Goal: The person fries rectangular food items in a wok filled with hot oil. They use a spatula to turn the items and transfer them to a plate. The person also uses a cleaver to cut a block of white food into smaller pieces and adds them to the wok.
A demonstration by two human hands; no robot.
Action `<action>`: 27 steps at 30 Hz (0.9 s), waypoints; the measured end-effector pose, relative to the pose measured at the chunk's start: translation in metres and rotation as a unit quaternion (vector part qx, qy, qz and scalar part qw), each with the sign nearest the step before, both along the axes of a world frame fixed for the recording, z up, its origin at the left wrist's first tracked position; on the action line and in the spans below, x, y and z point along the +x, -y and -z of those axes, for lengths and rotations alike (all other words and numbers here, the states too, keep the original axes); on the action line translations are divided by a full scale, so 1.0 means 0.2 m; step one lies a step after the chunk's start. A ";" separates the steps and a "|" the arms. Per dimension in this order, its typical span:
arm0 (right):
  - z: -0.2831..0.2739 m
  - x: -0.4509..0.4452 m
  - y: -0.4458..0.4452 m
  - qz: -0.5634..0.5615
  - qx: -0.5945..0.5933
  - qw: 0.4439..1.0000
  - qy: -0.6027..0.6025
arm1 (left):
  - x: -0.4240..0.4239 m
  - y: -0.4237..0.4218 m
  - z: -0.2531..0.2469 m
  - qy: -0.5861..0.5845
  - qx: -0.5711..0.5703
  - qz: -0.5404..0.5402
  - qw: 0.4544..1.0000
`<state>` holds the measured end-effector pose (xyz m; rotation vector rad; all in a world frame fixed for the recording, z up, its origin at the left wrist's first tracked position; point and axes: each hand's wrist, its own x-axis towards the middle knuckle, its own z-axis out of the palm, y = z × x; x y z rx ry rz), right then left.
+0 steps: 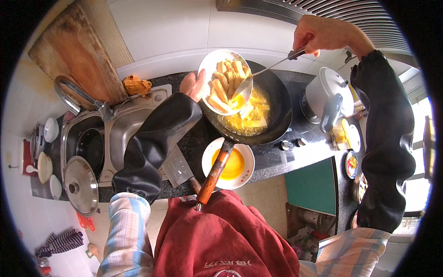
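Note:
My left hand (193, 85) grips the left rim of a white bowl (216, 58), tilted over the left side of a black wok (283, 104). Pale golden food strips (223, 81) fill it, and some yellow liquid lies at its lower edge. Above and to the right, my right hand (323, 34) holds a metal spatula (271, 67) by its dark handle. The spatula's blade reaches into the bowl against the strips. Yellow-coated pieces (254, 117) lie in bubbling oil in the wok. Its wooden handle (216, 173) points toward me, crossing above a bowl (248, 166) of beaten-egg-like liquid.
A cleaver (178, 169) lies on the counter beside the double sink (128, 121). A pot lid (83, 187) leans by the left basin. Right of the wok stands a pressure cooker (327, 91). Stove knobs (286, 145) face front; a wooden cutting board (78, 59) leans behind.

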<state>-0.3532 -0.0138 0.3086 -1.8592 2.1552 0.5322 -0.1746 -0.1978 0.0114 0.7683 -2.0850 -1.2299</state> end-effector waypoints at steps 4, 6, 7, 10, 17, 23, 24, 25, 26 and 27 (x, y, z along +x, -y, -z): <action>-0.05 0.05 -0.04 0.012 -0.033 0.999 -0.033 | -0.01 0.00 0.00 0.011 0.040 -0.011 0.999; -0.06 0.05 -0.04 0.038 -0.019 0.999 -0.007 | -0.01 0.01 0.01 0.014 0.033 -0.028 0.999; -0.06 0.03 -0.04 0.029 -0.025 0.999 -0.003 | 0.00 0.01 0.00 0.015 0.019 -0.036 0.999; -0.08 0.00 -0.07 0.026 -0.028 0.999 0.009 | -0.02 0.00 -0.02 0.024 0.011 -0.035 0.999; -0.09 0.07 -0.04 0.073 0.029 0.995 0.055 | -0.03 -0.02 -0.02 0.008 -0.015 -0.056 0.998; -0.05 0.08 0.01 0.025 0.026 0.999 0.037 | 0.04 0.00 -0.03 0.033 -0.006 -0.082 0.996; -0.07 0.09 -0.02 0.033 0.019 0.999 0.016 | 0.02 -0.02 -0.03 0.024 -0.002 -0.071 0.997; -0.10 0.11 -0.04 0.057 0.027 0.998 0.018 | -0.01 -0.04 -0.04 0.016 0.002 -0.060 0.998; -0.12 0.13 -0.06 0.083 0.034 0.996 0.020 | -0.04 -0.06 -0.04 0.008 0.007 -0.048 0.999; -0.13 0.14 -0.06 0.097 0.039 0.994 0.028 | -0.04 -0.05 -0.03 0.015 0.005 -0.054 0.998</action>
